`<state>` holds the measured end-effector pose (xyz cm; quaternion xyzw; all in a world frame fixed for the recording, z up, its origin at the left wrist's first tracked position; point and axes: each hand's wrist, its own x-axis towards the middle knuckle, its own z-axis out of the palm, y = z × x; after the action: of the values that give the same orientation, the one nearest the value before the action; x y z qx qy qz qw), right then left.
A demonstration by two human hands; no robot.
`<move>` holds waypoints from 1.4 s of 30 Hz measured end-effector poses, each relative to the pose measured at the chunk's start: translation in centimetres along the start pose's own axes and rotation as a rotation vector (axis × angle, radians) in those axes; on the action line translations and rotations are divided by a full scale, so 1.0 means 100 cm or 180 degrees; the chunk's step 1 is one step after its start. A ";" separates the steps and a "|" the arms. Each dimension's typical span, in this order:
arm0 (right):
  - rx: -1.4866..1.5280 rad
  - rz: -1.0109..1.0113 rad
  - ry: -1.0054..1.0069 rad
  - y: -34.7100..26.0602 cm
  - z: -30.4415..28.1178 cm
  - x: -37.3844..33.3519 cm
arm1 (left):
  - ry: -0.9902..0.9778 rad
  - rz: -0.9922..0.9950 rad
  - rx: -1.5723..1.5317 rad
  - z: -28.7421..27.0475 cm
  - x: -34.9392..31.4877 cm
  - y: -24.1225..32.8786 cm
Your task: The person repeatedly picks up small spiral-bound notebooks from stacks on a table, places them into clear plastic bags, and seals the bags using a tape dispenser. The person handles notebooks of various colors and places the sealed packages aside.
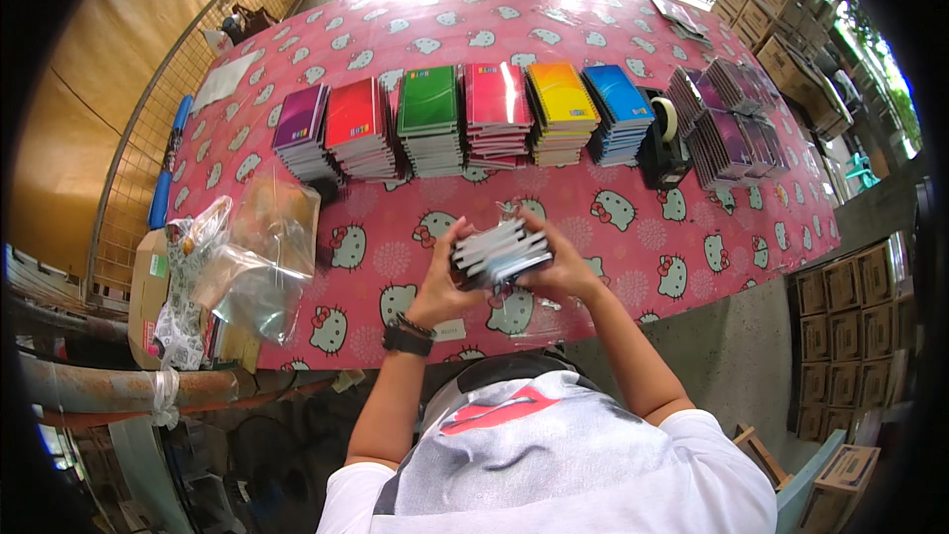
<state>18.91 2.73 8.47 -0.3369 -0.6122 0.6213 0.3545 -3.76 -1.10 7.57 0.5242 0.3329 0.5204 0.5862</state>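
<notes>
Between my hands, above the near part of the table, is a small stack of notebooks [502,253], its white page edges facing up and slightly blurred. My left hand [443,282] grips its left side, and my right hand [566,272] closes on the right side. Clear plastic shows around the stack. Beyond it stands a row of spiral notebook piles: purple [301,119], red [354,119], green [428,104], pink [497,96], yellow [561,96] and blue [618,97]. The cover colours of the held notebooks cannot be made out.
A black tape dispenser [666,160] stands right of the blue pile, beside plastic-wrapped notebook bundles [727,143]. Clear plastic bags [259,262] lie at the left of the pink patterned table [613,242]. Cardboard boxes [845,311] are stacked on the right. A metal pipe [99,386] runs at lower left.
</notes>
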 end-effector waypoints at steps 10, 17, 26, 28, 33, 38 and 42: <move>-0.0243 -0.0310 0.0287 0.008 0.017 0.008 | 0.0272 0.0231 0.1046 0.009 0.009 -0.006; 0.0223 -0.0244 0.0264 0.007 0.034 -0.001 | 0.0368 0.0338 0.1149 0.009 0.000 -0.035; -0.1212 -0.0214 0.0443 0.008 0.010 0.002 | 0.0216 0.0099 0.0658 -0.005 0.010 -0.047; -0.1208 -0.0169 0.0959 -0.001 -0.015 -0.005 | 0.0494 -0.0165 0.0675 0.004 0.018 -0.011; -0.3629 0.0515 0.2457 0.033 -0.066 -0.023 | 0.0686 -0.1447 -0.0230 -0.002 0.051 -0.012; -0.3063 0.0037 0.2663 0.057 -0.060 -0.016 | 0.0601 -0.1993 0.0727 -0.010 0.063 -0.040; -0.1015 0.1242 0.2725 0.017 -0.057 -0.027 | 0.0744 -0.1902 0.2436 0.000 0.059 -0.024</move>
<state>25.13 3.39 6.61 -0.7201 -0.4247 0.3805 0.3953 -1.74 4.82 6.18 0.5216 0.6990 0.2255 0.4341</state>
